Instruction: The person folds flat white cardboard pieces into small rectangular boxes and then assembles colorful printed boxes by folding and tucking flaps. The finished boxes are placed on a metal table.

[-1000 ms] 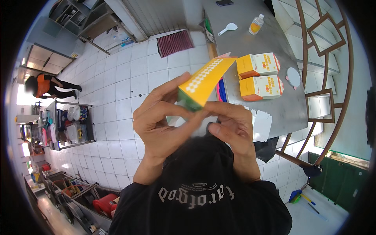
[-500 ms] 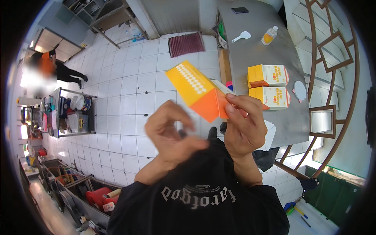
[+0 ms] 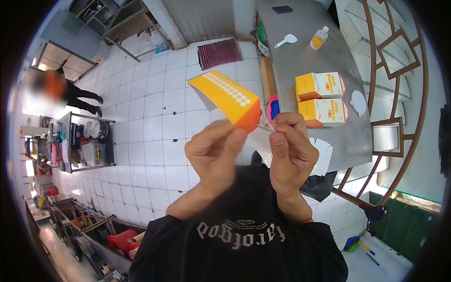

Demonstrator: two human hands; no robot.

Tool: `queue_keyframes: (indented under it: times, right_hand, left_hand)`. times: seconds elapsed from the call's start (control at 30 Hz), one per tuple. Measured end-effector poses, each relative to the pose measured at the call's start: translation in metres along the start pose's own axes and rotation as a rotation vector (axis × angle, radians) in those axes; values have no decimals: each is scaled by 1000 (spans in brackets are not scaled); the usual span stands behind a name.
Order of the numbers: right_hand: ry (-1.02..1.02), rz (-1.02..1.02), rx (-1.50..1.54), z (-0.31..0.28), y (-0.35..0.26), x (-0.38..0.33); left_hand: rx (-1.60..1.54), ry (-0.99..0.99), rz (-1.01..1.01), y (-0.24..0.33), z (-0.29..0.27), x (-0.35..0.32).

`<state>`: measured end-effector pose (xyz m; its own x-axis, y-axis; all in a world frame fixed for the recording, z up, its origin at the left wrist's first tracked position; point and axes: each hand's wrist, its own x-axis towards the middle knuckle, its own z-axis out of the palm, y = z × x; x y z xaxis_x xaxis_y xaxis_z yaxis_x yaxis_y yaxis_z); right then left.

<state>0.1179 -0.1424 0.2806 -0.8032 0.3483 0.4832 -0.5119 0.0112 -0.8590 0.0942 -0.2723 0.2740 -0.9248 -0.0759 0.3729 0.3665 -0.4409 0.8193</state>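
Note:
A yellow and orange cardboard box (image 3: 225,94), partly folded, is held up in front of me, tilted and off the table. My left hand (image 3: 213,152) pinches its orange end between thumb and fingers. With thumb and fingertips, my right hand (image 3: 292,150) grips a pale flap at the box's right side. The box's inside and far side are hidden. To the right, two folded boxes of the same kind, one farther box (image 3: 319,85) and one nearer box (image 3: 322,113), stand side by side on the grey metal table (image 3: 291,61).
White sheets (image 3: 322,157) lie at the table's near edge. Farther along are a white scoop (image 3: 287,40), a bottle (image 3: 319,38), a phone (image 3: 282,9) and a round white lid (image 3: 359,103). A loaded shelf rack (image 3: 89,141) and another person (image 3: 58,91) are at left.
My left hand has moved up and right and now grips the box's orange end. The box has turned and shifted slightly left. My right hand keeps its hold.

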Motion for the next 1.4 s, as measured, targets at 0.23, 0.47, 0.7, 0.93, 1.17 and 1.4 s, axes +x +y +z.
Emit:
queue_keyframes:
  times: [0.23,0.47,0.7,0.93,1.17,1.4]
  right_hand:
    - [-14,81,20,4,-10,0]
    - [-62,77,-30,0,-10,1]
    - [-69,226,58,-6,-17,1]
    - [-93,119,-241,-6,-4,0]
    - [39,-294,-461,-4,20,-8]
    - [471,-200,-299,-23,48,-12]
  left_hand:
    - [5,-65,-106,-3,-7,0]
    - [17,-115,-83,-6,-15,1]
    - [114,-182,-37,-8,-20,-1]
    - [127,-95,-208,-15,-17,-5]
    - [-57,-211,-230,-17,-5,-15]
    - [-375,-228,-383,-22,-4,-27]
